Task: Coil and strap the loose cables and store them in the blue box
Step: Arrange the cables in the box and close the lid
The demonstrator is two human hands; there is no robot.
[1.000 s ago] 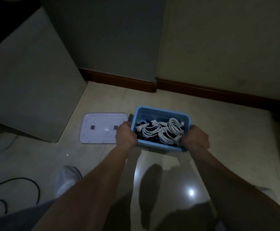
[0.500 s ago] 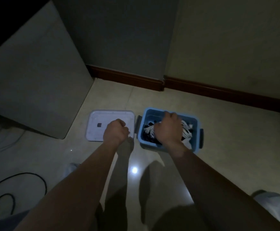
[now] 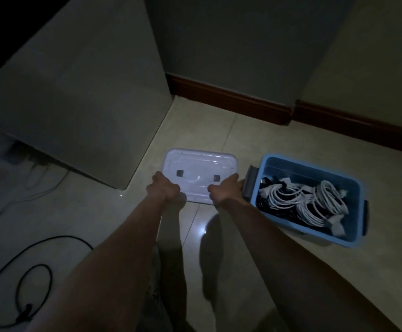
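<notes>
Setting: a dim room seen from above, with a pale tiled floor and a dark wooden skirting board along the walls.
Blue box: it sits open on the floor at the right, just beside the lid, with a grey latch at its left end.
Cables: several white coiled cables lie inside the box, bundled in loops, with darker cables beneath them at the left.
Lid: white and translucent, it lies flat on the floor to the left of the box.
Left hand: its fingers are curled round the lid's near left corner.
Right hand: it grips the lid's near right corner, close to the box's latch.
Arms: both bare forearms reach forward from the bottom of the view.
Elsewhere: a grey panel stands at the left, and a loose black cable loops over the floor at lower left.
</notes>
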